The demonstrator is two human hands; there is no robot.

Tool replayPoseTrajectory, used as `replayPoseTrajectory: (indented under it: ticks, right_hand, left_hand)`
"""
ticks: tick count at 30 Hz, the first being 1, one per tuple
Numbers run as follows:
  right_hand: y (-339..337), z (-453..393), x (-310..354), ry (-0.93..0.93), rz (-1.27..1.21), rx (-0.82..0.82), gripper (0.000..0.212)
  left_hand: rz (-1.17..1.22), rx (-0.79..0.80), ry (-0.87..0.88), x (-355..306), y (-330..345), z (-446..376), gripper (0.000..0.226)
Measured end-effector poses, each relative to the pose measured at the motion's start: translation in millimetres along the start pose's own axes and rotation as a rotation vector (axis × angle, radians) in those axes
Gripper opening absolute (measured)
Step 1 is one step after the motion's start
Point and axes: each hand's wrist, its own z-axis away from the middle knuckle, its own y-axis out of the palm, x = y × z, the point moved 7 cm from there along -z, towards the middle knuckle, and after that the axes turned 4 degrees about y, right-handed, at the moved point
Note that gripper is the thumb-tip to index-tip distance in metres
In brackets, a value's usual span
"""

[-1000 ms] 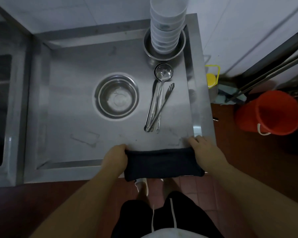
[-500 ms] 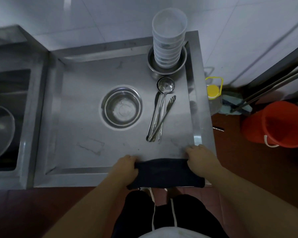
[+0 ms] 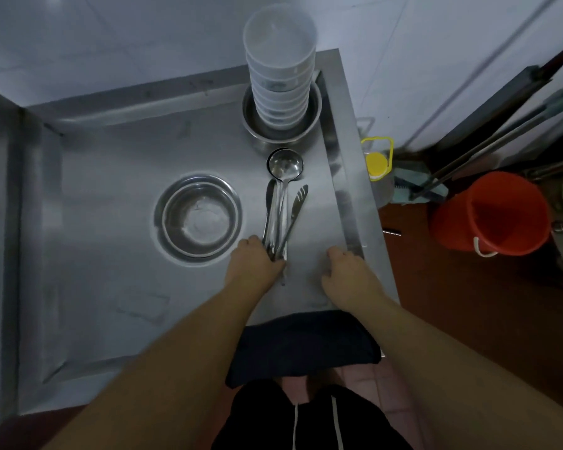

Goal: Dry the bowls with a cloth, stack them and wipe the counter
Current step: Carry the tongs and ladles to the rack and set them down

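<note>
A tall stack of translucent plastic bowls (image 3: pixel 280 69) stands inside a steel bowl (image 3: pixel 281 129) at the back right of the steel counter (image 3: pixel 111 254). A second steel bowl (image 3: pixel 199 216) sits alone mid-counter. The dark folded cloth (image 3: pixel 306 345) lies over the counter's front edge, with neither hand touching it. My left hand (image 3: pixel 254 264) is over the near ends of the ladle, tongs and knife (image 3: pixel 280 209), its fingers curled on their handles. My right hand (image 3: pixel 348 274) rests on the counter near the right rim, holding nothing.
A sink basin lies off the counter's left side. Beyond the right edge, on the red tiled floor, stand a yellow-capped bottle (image 3: pixel 376 164) and an orange bucket (image 3: pixel 491 216), with dark poles leaning on the wall behind them.
Both hands have let go of the cloth and moved forward. The cloth stays on the front edge. My left hand has reached the utensil handles; the right now rests near the right rim.
</note>
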Motion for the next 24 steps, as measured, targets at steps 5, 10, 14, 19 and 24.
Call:
replayPoseTrajectory:
  ticks: [5,10,14,19,24]
  right_hand:
    - [10.7,2.7,-5.6,0.100,-0.118,-0.008,0.031]
    - [22.1,10.0,-13.9,0.163,-0.236,-0.008,0.035]
    - [26.1,7.9,-13.5,0.213,-0.240,0.004,0.034]
    - [23.1,-4.8,3.3,0.234,-0.249,-0.011,0.038]
    - [16.6,-30.4,38.2,0.228,-0.233,-0.032,0.030]
  left_hand:
    - [-0.025,0.024,-0.026,-8.5,6.5,-21.8,0.069]
    - [0.004,0.024,-0.032,-13.3,0.7,-30.1,0.057]
    - [0.062,0.040,-0.043,-10.1,-6.8,-27.7,0.050]
    - [0.138,0.065,-0.031,1.2,-17.6,-20.2,0.043]
    - [0.226,0.024,-0.022,23.5,-33.0,-7.3,0.037]
